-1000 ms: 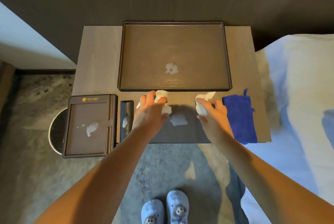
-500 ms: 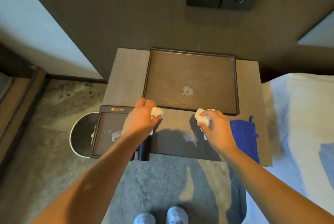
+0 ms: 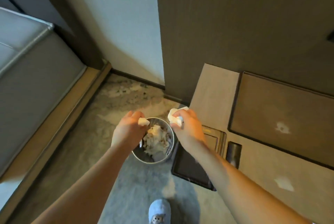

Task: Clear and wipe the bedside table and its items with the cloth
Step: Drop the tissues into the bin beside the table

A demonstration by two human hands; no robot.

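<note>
My left hand (image 3: pixel 127 132) is closed on a small crumpled white tissue (image 3: pixel 143 121) over the left rim of a round metal waste bin (image 3: pixel 169 156) on the floor. My right hand (image 3: pixel 188 127) grips another crumpled tissue (image 3: pixel 176 118) above the bin's right rim. The bin holds crumpled paper (image 3: pixel 156 140). To the right is the bedside table (image 3: pixel 213 97) with a large dark tray (image 3: pixel 282 111), a smaller dark tray (image 3: pixel 188 167) overhanging its front left corner, and a small dark holder (image 3: pixel 234 153). The blue cloth is out of view.
A grey upholstered seat (image 3: pixel 27 79) with a wooden base fills the left. A dark wall panel (image 3: pixel 235 24) rises behind the table. My slippered foot (image 3: pixel 159 211) stands on the grey carpet below the bin. Light patches lie on the tray and tabletop.
Both hands lifted the tissues off the tabletop and carried them left over the bin. The view swung left, so the blue cloth and bed left the frame.
</note>
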